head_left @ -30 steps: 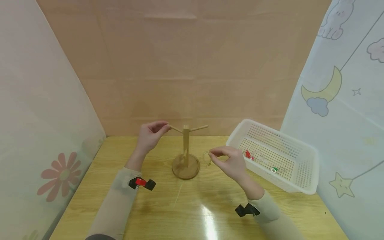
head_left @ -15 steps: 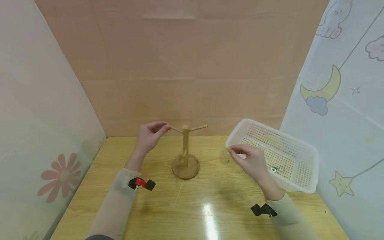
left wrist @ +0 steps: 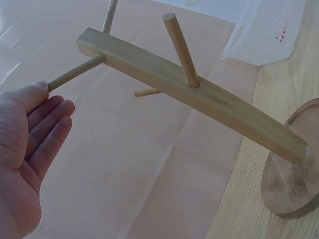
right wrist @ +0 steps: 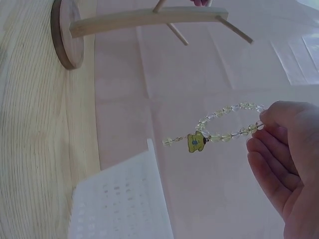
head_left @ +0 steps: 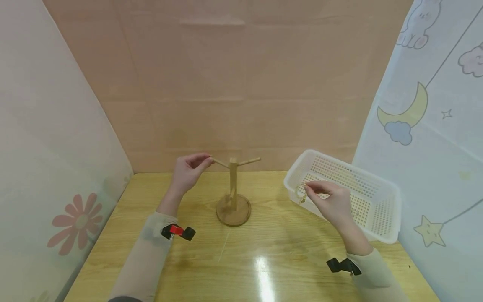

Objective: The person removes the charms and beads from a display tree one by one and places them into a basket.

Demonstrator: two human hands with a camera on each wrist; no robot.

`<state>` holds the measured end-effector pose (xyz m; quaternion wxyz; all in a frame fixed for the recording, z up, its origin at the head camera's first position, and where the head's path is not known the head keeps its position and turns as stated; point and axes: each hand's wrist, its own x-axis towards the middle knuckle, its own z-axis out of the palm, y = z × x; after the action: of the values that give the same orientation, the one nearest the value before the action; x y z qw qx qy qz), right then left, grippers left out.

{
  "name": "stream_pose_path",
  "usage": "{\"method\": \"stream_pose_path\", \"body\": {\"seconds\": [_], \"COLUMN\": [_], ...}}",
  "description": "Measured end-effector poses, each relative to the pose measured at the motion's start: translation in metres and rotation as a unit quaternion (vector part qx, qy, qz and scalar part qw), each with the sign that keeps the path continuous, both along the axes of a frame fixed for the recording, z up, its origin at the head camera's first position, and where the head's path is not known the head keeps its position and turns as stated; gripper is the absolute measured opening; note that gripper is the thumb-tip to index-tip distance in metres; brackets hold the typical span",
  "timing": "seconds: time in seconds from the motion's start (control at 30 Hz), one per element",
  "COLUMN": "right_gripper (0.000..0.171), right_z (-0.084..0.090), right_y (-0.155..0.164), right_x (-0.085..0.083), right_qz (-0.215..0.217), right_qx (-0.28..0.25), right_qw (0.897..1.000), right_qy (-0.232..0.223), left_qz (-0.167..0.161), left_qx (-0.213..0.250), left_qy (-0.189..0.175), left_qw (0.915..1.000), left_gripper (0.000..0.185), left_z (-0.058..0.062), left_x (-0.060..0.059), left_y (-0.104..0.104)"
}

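The bead bracelet (right wrist: pixel 227 122), a loop of clear, pale beads with a small yellow charm (right wrist: pixel 195 142) hanging from it, dangles from the right hand (head_left: pixel 332 203), pinched between thumb and fingertips (right wrist: pixel 271 117). It hangs in the air at the near left rim of the white perforated basket (head_left: pixel 377 209), which sits on the right side of the wooden counter (head_left: pixel 264 256). In the head view the bracelet (head_left: pixel 300 193) shows only as a small pale cluster just left of the fingers.

The left hand (head_left: pixel 186 172) is raised at the wooden stand (head_left: pixel 234 193), its fingers nearly straight and relaxed, with the fingertips (left wrist: pixel 42 92) touching the end of the stand's left peg (left wrist: pixel 75 74). The stand has a round base (head_left: pixel 234 211), an upright post and several thin pegs slanting out near the top; it stands at the middle of the counter, well apart from the basket and the bracelet.

A small black clip shows on each wrist sleeve, the left one with a red part.
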<state>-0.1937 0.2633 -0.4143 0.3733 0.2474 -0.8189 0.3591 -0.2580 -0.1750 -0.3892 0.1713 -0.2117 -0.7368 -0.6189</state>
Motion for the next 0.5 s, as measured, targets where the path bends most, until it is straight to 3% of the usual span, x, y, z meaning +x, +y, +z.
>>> {"method": "stream_pose_path", "body": {"seconds": [0.5], "right_gripper": [0.019], "right_z": [-0.003], "right_y": [0.036], "right_x": [0.005], "right_qz": [-0.084], "right_qx": [0.018], "right_qw": [0.996], "right_qy": [-0.010], "left_qz": [0.009], "left_qx": [0.016], "left_qy": [-0.003], "left_qw": [0.9998], "left_gripper": [0.017], "left_z": [0.001], "left_x": [0.003], "left_y": [0.003]}}
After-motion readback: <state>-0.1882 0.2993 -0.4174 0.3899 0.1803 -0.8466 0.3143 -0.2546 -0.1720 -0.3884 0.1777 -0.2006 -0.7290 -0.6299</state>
